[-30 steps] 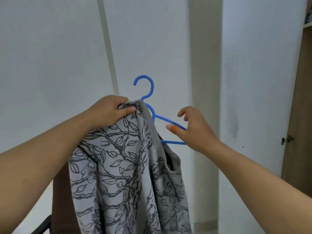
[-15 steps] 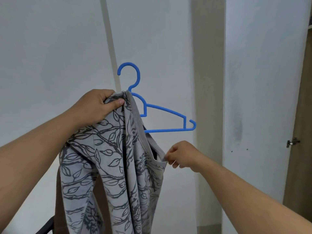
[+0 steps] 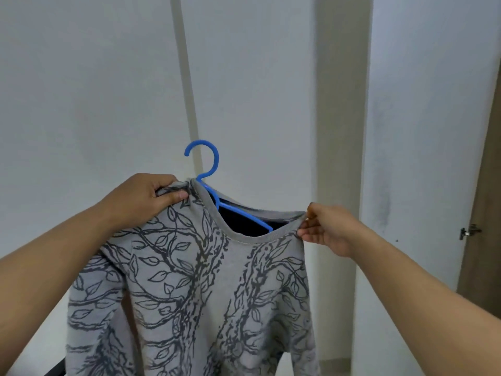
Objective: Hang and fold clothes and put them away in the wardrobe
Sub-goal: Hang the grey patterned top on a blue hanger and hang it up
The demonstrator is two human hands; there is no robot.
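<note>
A grey sweater [image 3: 206,289] printed with dark branches and leaves hangs in front of me on a blue plastic hanger [image 3: 210,169]. The hanger's hook sticks up above the collar; its right arm shows inside the neck opening. My left hand [image 3: 146,199] grips the sweater's left shoulder together with the hanger beneath it. At the right end of the neckline, my right hand [image 3: 328,229] pinches the collar and holds it stretched out to the right. The sweater's lower part runs out of view.
White walls stand straight ahead, with a recessed corner at centre right. A brown wooden wardrobe door [image 3: 485,213] with a metal hinge [image 3: 469,232] stands at the far right edge. A dark object [image 3: 57,371] shows at the bottom left.
My right hand has pulled the collar up and out to the right, over the hanger's right arm. The sweater now spreads open across the hanger instead of hanging bunched on the left.
</note>
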